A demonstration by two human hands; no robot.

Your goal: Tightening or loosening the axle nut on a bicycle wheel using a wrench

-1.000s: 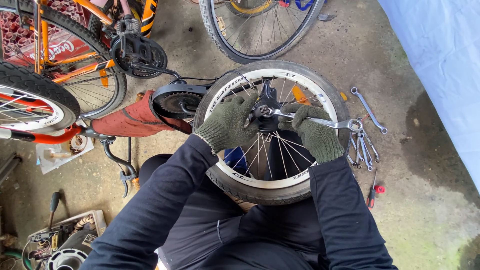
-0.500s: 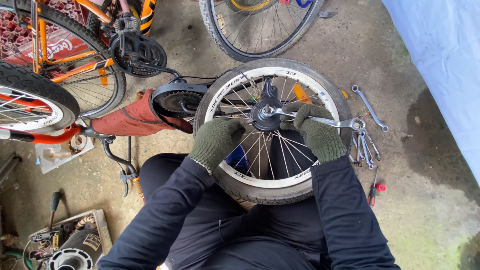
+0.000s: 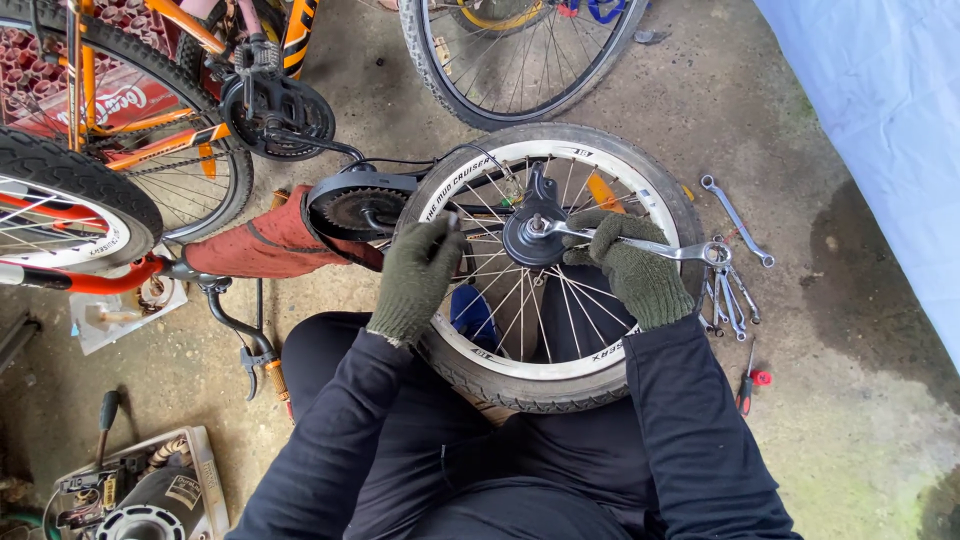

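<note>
A small bicycle wheel (image 3: 545,385) with a white rim and black tyre lies flat across my knees. My right hand (image 3: 632,268), in a green knit glove, grips a silver spanner (image 3: 672,249) set on the axle nut at the dark hub (image 3: 532,238). My left hand (image 3: 420,275), also gloved, holds the rim and spokes on the left side, pinching something small I cannot make out. Both arms wear dark sleeves.
Several loose spanners (image 3: 733,262) and a red-handled screwdriver (image 3: 747,384) lie on the concrete at the right. An orange bicycle (image 3: 130,120) and another wheel (image 3: 520,55) stand behind. A chainring with a red frame part (image 3: 300,235) lies left. A tool box (image 3: 140,490) sits bottom left.
My left hand has slid from the hub outward to the wheel's left rim. My right hand has stayed on the spanner at the hub.
</note>
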